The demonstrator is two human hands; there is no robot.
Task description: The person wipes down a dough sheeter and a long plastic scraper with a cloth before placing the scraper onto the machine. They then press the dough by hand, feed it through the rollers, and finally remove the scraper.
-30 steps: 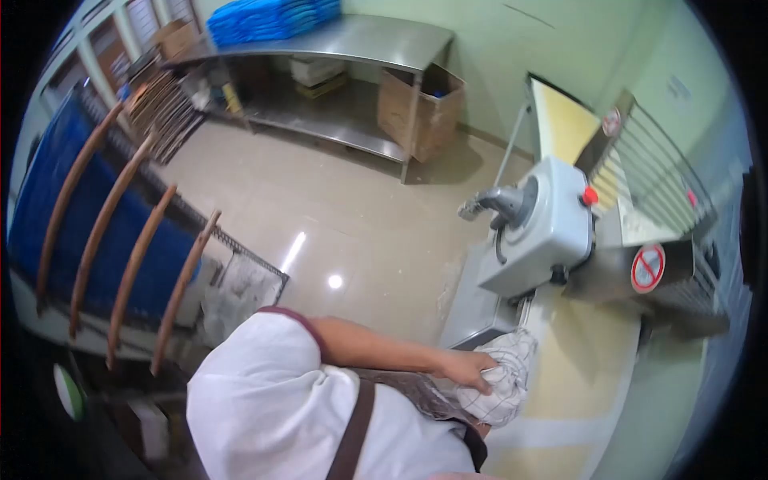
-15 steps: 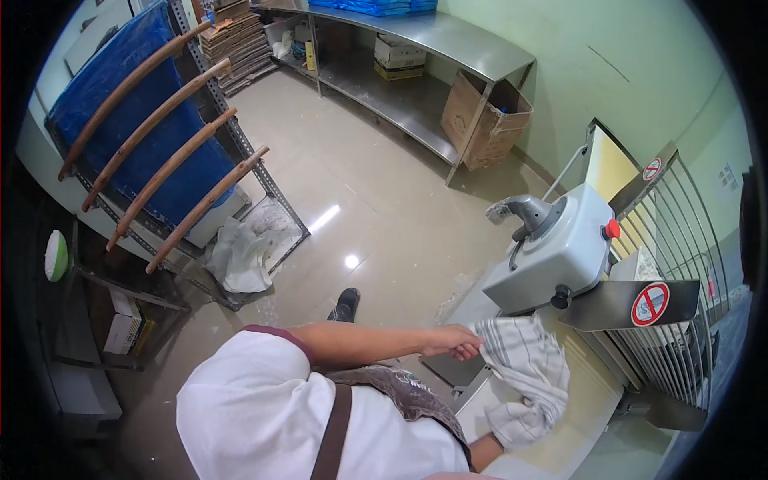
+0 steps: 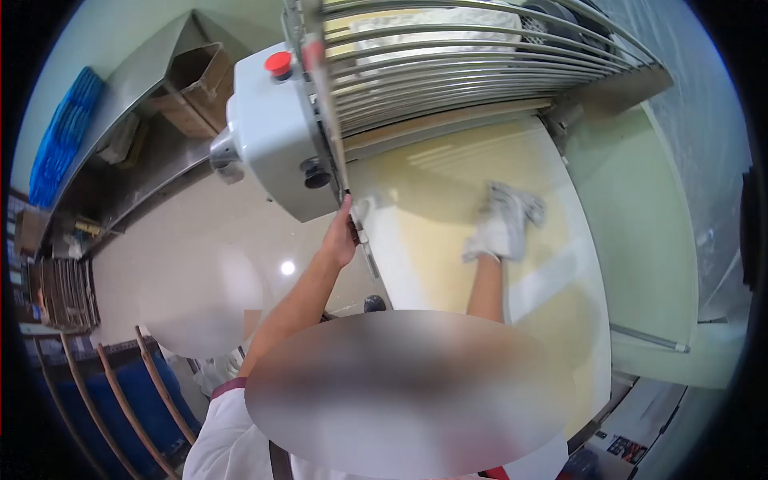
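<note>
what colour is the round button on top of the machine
Red button, on the grey housing; head view.

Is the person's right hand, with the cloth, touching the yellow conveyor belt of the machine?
Touching. The head view shows the right hand pressing the cloth flat on the conveyor belt, with no gap under it.

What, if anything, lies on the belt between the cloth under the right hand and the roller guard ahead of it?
Nothing visible does. The cloth lies under the right hand on the yellow belt, which runs bare up to the guard bars.
</note>
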